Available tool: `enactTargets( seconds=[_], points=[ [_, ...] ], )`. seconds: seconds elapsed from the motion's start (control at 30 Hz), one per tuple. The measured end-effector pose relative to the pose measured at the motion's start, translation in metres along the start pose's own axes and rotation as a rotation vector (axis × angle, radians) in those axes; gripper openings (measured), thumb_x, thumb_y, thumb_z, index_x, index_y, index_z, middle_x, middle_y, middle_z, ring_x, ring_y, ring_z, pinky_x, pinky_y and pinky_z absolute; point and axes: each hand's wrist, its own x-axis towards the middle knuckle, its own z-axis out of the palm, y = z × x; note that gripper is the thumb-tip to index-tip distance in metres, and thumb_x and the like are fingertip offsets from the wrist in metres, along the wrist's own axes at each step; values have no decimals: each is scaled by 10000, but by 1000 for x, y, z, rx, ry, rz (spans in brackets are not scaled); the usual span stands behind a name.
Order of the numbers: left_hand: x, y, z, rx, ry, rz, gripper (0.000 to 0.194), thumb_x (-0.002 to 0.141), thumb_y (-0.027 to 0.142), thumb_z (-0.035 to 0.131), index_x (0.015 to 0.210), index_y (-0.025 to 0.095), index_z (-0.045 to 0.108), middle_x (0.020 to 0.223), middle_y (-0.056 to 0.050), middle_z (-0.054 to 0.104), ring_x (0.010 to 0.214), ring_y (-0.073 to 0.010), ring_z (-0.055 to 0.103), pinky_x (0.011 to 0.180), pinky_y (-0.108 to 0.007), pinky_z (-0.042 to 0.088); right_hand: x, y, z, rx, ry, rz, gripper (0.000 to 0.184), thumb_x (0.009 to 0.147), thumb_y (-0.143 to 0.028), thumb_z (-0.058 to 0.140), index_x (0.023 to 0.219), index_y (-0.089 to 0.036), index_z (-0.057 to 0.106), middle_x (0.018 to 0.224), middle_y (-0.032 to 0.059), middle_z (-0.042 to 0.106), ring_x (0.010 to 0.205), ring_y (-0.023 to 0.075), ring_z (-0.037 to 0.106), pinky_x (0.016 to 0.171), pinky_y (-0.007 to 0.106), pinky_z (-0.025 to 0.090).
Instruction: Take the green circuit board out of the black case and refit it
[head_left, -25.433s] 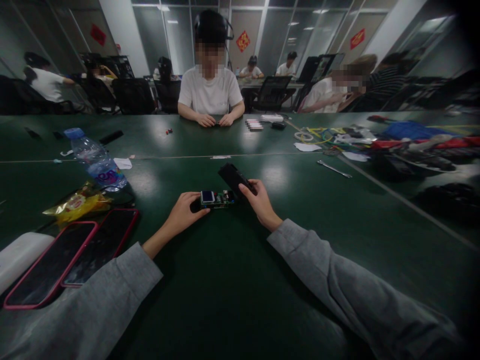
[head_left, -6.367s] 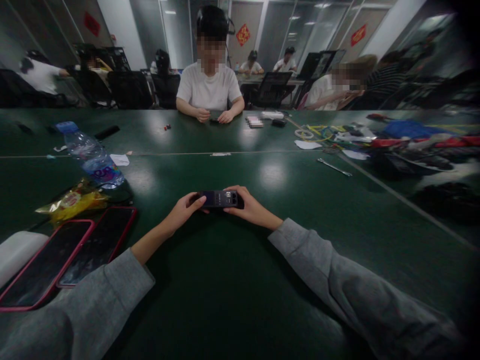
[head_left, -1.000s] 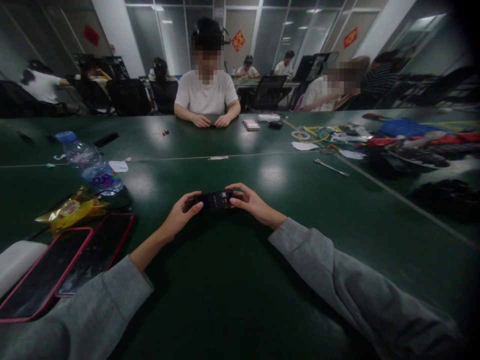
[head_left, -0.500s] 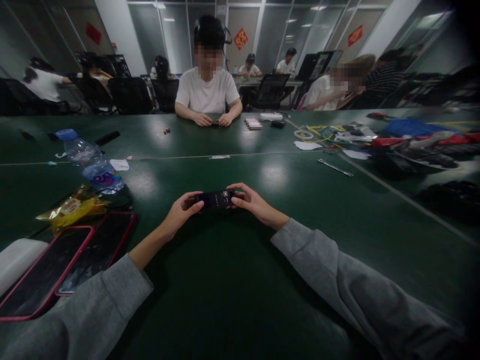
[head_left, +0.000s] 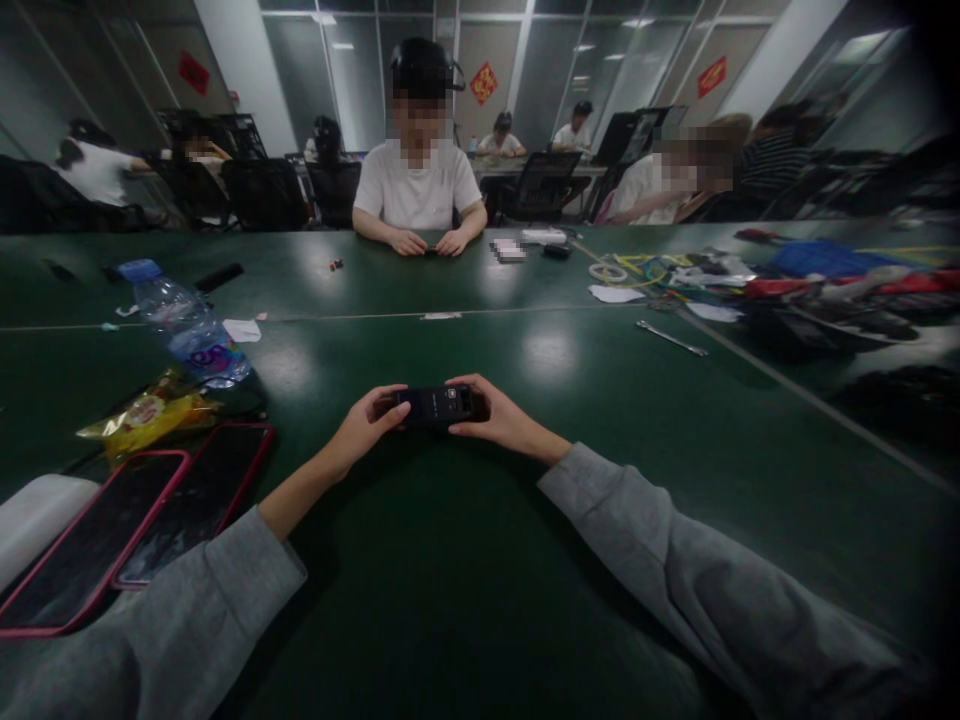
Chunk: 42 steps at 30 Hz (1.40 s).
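A small black rectangular device [head_left: 430,403] with white markings on its upper face is held low over the green table, between my two hands. My left hand [head_left: 367,428] grips its left end, thumb on the near top edge and fingers behind. At the other end, my right hand [head_left: 496,418] holds the device with the thumb along the near side and the index finger along the far side. A dark recess shows in the right end, between those fingers. The undersides of the device and some fingertips are hidden.
On my left lie two red-edged phones [head_left: 94,540], a white object [head_left: 41,515], a yellow snack packet [head_left: 146,415] and a plastic bottle [head_left: 187,325]. A wrench [head_left: 671,338] and tangled cables [head_left: 645,265] lie to the right. Opposite sits a person [head_left: 420,190] handling a small dark object.
My right thumb has slid off the top face to the near edge, and the right fingers now pinch the device's sides. The right end is more exposed. My left hand keeps its grip.
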Motion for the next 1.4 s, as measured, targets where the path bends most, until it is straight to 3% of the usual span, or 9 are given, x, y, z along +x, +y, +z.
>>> enactTargets(
  seconds=[0.23,0.47,0.7,0.87,1.03,1.27,1.4],
  points=[
    [0,1,0,44,-6,-1,506,830,437,642,1270,211,531,1240,-122,593,1038,-250,617,908,-445,492,-2,3,4,-131,35,-52,515,758,-286,743,1204,-242,490,1219,63,541,1140,242,559,1000,515,444],
    [-1,5,2,28,3,-5,508,854,495,595,1252,182,548,1193,-119,615,971,-231,633,882,-410,503,-3,3,7,-308,85,-130,521,778,-303,722,1239,-251,483,1239,77,528,1179,268,519,1012,521,421],
    [4,-3,2,-74,48,-10,467,901,540,495,1170,172,599,1135,-99,652,903,-217,656,839,-385,536,-2,1,8,-282,94,-115,550,785,-313,712,1265,-267,448,1259,76,519,1189,271,518,1032,528,403],
    [8,-8,-1,-130,54,-25,402,932,450,489,1217,177,569,1124,-102,658,827,-197,681,811,-387,558,-1,1,8,-213,93,-106,532,804,-310,692,1266,-267,433,1253,69,516,1179,255,530,1034,509,415],
    [9,-8,-1,-160,78,-39,343,942,399,481,1172,175,599,1161,-98,648,820,-186,680,822,-382,558,-3,3,8,-227,91,-130,627,796,-296,703,1332,-298,380,1257,67,503,1188,257,516,1038,519,410],
    [6,-4,2,-137,77,-36,291,911,243,518,1183,189,604,1181,-85,637,822,-176,676,833,-390,550,-2,3,6,-358,152,-141,538,755,-360,744,1235,-289,511,1233,76,516,1174,289,487,989,528,431],
    [7,-5,2,-150,59,-17,296,894,200,529,1181,179,601,1140,-85,652,812,-175,683,852,-405,545,-1,3,4,-279,156,-110,522,758,-361,741,1222,-274,518,1241,70,532,1170,277,507,998,510,424]
  ],
)
